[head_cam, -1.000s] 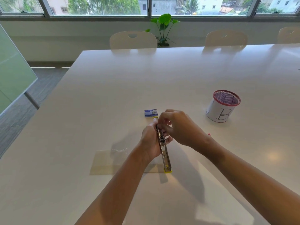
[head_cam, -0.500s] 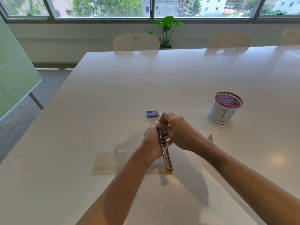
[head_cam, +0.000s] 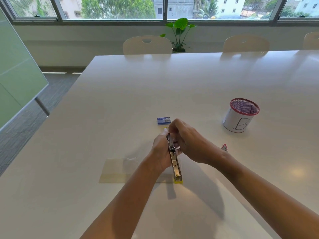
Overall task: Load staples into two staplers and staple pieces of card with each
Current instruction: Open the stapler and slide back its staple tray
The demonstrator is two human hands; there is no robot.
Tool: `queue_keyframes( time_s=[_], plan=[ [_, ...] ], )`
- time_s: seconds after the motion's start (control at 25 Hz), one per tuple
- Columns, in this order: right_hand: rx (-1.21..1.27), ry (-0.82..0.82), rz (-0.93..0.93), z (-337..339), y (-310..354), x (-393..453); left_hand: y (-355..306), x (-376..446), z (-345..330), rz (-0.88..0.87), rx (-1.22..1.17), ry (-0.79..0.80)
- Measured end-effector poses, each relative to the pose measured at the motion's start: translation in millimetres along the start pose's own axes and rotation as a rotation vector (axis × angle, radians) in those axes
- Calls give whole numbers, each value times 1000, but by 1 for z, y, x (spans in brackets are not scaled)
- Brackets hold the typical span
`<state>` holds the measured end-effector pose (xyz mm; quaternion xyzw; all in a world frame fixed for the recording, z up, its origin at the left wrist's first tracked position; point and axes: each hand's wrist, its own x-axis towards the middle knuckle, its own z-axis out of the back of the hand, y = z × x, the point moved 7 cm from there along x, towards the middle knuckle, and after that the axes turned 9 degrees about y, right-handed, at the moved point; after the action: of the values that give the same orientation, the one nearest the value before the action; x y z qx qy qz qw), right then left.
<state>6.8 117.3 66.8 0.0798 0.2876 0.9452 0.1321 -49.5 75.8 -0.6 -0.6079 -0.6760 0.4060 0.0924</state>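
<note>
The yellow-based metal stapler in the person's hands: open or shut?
Open: the yellow-based metal stapler shows its bare metal channel facing up, with the left hand steadying it.

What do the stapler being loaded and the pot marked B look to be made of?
Stapler: bright bare metal along the opened channel, judging by its shine, with a yellow end, probably plastic. Pot marked B: dark wire mesh shows inside, with a red rim; its outside is wrapped in matte white, likely paper, bearing a handwritten B.
</note>
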Motion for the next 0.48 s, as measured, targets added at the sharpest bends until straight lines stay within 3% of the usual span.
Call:
queue_keyframes(
  time_s=[0.2, 0.48],
  plan=[
    [70, -38, 109, -4, 9, -10, -9, 4, 8, -51, -59, -26],
    [175, -94, 103, 2, 4, -17, -3, 4, 11, -55, -92, 54]
  ],
)
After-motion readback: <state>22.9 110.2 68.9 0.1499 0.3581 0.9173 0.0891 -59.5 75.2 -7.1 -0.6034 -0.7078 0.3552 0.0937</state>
